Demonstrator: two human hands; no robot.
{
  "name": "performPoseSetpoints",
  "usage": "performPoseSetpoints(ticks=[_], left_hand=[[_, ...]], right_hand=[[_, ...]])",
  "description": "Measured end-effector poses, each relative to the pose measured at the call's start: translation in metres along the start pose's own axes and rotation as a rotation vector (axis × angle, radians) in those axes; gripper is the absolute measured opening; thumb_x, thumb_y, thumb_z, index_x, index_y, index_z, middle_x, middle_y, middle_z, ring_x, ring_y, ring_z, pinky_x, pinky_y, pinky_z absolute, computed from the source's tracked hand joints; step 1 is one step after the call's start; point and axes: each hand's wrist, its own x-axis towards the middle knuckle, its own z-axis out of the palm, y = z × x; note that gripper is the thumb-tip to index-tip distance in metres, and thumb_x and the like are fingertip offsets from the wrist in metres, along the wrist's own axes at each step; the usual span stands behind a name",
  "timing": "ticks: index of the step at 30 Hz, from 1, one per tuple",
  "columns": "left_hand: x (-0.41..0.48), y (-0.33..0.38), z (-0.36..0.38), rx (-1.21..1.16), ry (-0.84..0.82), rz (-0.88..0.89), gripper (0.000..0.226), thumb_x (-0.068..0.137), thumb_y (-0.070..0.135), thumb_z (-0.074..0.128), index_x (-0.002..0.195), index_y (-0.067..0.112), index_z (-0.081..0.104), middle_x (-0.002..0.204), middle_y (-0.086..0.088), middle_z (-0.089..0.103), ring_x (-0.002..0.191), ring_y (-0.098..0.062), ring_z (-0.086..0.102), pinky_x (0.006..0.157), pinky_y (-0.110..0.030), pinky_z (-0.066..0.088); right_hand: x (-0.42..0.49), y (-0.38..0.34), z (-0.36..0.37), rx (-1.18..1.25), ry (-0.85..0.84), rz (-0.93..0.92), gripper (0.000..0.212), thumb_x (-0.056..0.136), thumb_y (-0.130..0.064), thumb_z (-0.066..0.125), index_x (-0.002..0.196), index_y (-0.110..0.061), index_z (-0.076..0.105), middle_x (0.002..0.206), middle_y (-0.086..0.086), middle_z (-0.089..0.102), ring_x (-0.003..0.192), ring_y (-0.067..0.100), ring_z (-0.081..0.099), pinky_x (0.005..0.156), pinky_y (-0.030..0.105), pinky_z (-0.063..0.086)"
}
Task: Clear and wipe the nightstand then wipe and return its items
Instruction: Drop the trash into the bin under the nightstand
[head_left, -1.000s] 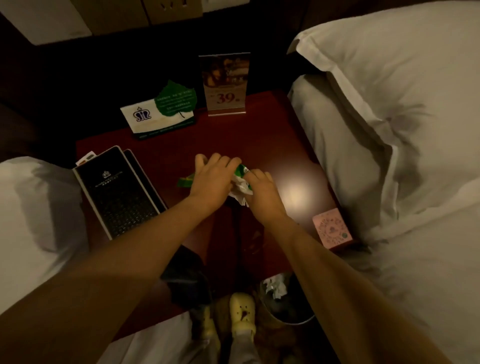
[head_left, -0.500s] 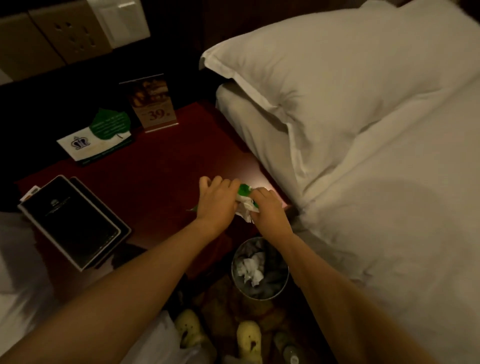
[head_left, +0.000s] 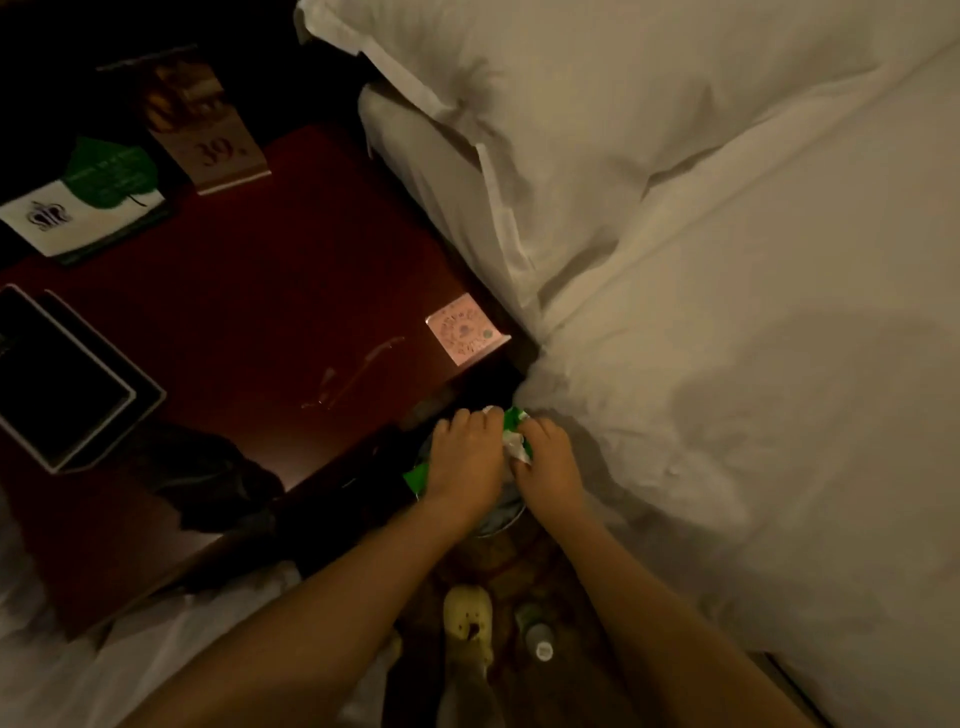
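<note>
Now I have my left hand (head_left: 465, 457) and right hand (head_left: 550, 467) both curled round a green wrapper (head_left: 515, 417) and crumpled tissue (head_left: 514, 446), over the bin (head_left: 500, 526) just off the worktop (head_left: 260, 312) at its 5 o'clock corner; a pink card (head_left: 465, 328) lies near that corner

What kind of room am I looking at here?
Most likely a hotel guest room: a dark red nightstand beside a white bed, with a crown-logo card and a price sign reading 39.

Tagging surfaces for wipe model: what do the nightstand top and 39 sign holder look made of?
Nightstand top: probably dark red wood or veneer, glossy lacquer; streaks glint on it. Sign holder: likely clear acrylic over a printed card; its base edge looks pale, translucent.
</note>
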Motion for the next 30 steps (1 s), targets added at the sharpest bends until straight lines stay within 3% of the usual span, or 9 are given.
performPoseSetpoints(ticks=[4,9,18,20,24,30], left_hand=[[-0.005,0.001,0.061,-0.219,-0.134,-0.117,0.058,0.089,0.026,0.051,0.141,0.016,0.028,0.137,-0.009,0.047,0.126,-0.026,0.04,0.104,-0.036,0.033],[0.009,-0.023,0.13,-0.431,-0.221,-0.279,0.062,0.087,0.016,0.054,0.143,0.014,0.028,0.144,-0.015,0.03,0.134,-0.031,0.028,0.111,-0.035,0.026],[0.061,-0.073,0.232,-0.596,-0.324,-0.367,0.072,0.09,0.016,0.054,0.149,0.014,0.013,0.154,-0.017,0.024,0.142,-0.03,0.024,0.115,-0.032,0.019],[0.066,-0.084,0.243,-0.594,-0.33,-0.363,0.07,0.092,0.013,0.05,0.149,0.015,0.01,0.157,-0.015,0.016,0.145,-0.027,0.016,0.119,-0.034,0.014],[0.066,-0.098,0.246,-0.595,-0.346,-0.34,0.073,0.092,0.016,0.051,0.149,0.015,0.006,0.159,-0.014,0.009,0.147,-0.025,0.008,0.121,-0.034,0.009],[0.052,-0.1,0.21,-0.572,-0.351,-0.318,0.067,0.092,0.014,0.049,0.149,0.012,0.012,0.157,-0.015,0.017,0.146,-0.026,0.016,0.12,-0.037,0.015]], right_hand=[[-0.003,0.044,0.029,-0.095,-0.091,0.033,0.029,0.086,-0.009,0.052,0.114,-0.004,0.058,0.113,0.017,0.057,0.107,0.032,0.049,0.087,0.035,0.038],[0.018,0.088,0.085,-0.323,-0.235,0.056,0.051,0.089,-0.021,0.051,0.137,-0.009,0.038,0.132,0.015,0.047,0.121,0.031,0.041,0.097,0.038,0.037],[0.063,0.144,0.187,-0.492,-0.394,0.094,0.051,0.093,-0.024,0.047,0.138,-0.007,0.033,0.142,0.02,0.033,0.127,0.036,0.034,0.102,0.043,0.035],[0.07,0.152,0.201,-0.465,-0.456,0.107,0.05,0.094,-0.031,0.046,0.137,-0.01,0.035,0.145,0.022,0.029,0.127,0.037,0.035,0.103,0.043,0.035],[0.08,0.154,0.213,-0.447,-0.565,0.149,0.064,0.091,-0.037,0.051,0.145,-0.018,0.023,0.155,0.023,0.006,0.135,0.041,0.025,0.111,0.044,0.026],[0.079,0.125,0.192,-0.465,-0.6,0.149,0.069,0.089,-0.046,0.049,0.146,-0.027,0.016,0.158,0.019,-0.002,0.141,0.042,0.015,0.114,0.051,0.022]])
